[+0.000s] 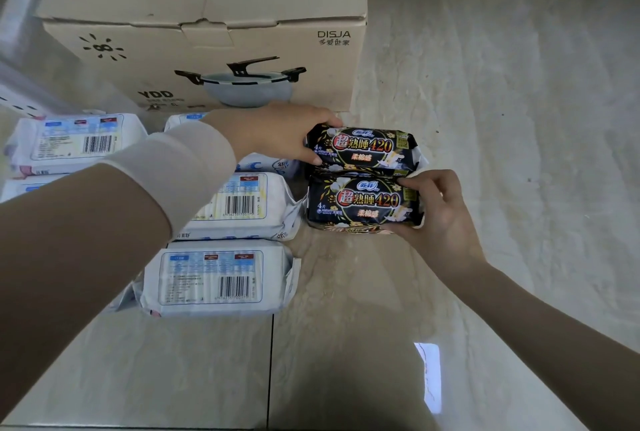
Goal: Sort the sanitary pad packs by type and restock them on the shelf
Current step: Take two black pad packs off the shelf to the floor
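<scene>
While both hands grip black packs at frame centre, left hand (284, 132) clasps the upper black pack (363, 148), right hand (440, 219) the lower black pack (363, 203); white packs (221, 278) lie left on the floor (485, 119).

Shop stockroom floor: glossy tiles (485, 119), boxed cookware carton (207, 15), pad packs (214, 278)

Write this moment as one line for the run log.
left hand: grips far black pad pack | right hand: grips near black pad pack | white pad packs: on floor
</scene>
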`<state>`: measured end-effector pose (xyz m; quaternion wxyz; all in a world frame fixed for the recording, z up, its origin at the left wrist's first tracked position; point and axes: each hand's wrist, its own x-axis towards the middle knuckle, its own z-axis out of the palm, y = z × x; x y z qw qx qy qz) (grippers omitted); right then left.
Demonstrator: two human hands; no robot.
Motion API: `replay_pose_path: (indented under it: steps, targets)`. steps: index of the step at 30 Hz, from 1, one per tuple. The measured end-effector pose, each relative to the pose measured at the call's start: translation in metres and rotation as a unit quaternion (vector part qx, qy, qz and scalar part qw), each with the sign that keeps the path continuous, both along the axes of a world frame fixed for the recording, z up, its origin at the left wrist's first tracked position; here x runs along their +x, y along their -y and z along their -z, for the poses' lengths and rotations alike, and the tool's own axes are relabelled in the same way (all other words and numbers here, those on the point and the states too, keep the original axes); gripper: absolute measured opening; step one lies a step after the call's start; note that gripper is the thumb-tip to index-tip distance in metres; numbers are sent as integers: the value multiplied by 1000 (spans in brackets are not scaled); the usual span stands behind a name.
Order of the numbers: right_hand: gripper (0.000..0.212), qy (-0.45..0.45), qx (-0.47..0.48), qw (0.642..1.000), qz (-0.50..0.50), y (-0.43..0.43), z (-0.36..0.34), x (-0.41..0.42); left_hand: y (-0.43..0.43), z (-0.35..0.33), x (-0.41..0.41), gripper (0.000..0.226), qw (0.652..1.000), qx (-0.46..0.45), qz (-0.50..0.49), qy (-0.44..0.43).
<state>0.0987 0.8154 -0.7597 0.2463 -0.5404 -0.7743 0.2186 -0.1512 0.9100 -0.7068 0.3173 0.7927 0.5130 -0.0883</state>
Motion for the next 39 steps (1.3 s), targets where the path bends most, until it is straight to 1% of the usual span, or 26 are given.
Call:
replay_pose_path:
  steps: [12,15,18,21,24,27,31,33,35,37,39]
  targets:
    - [67,11,10,1000,-7,-1,1,1,-1,2,-2,64,999,-31,-15,14]
    - [67,15,20,1000,-12,-1,2,1,-1,0,-5,66,999,-26,-12,24]
    - [70,16,32,999,-16,-2,3,3,-2,-5,-13,65,998,-2,-55,20]
    - [71,17,40,999,-17,-2,3,3,-3,-3,-25,55,993,24,-118,13]
    - [69,19,39,999,-20,-3,4,3,-1,4,-34,45,989,10,-145,-22]
    - [67,22,29,999,-16,-3,4,3,3,7,-36,41,989,-4,-145,-31]
    - [66,20,26,999,-16,-2,3,2,7,7,-33,37,990,11,-137,-31]
    - [65,17,24,999,-15,-2,4,2,6,6,-30,40,991,18,-130,-26]
    - [66,14,22,1000,-15,-3,5,2,6,5,-23,48,993,23,-120,-6]
    - [67,12,25,999,-17,-3,5,3,6,5,-12,54,995,25,-94,1]
    - [69,10,32,999,-23,-3,6,3,7,6,0,55,998,35,-59,-1]
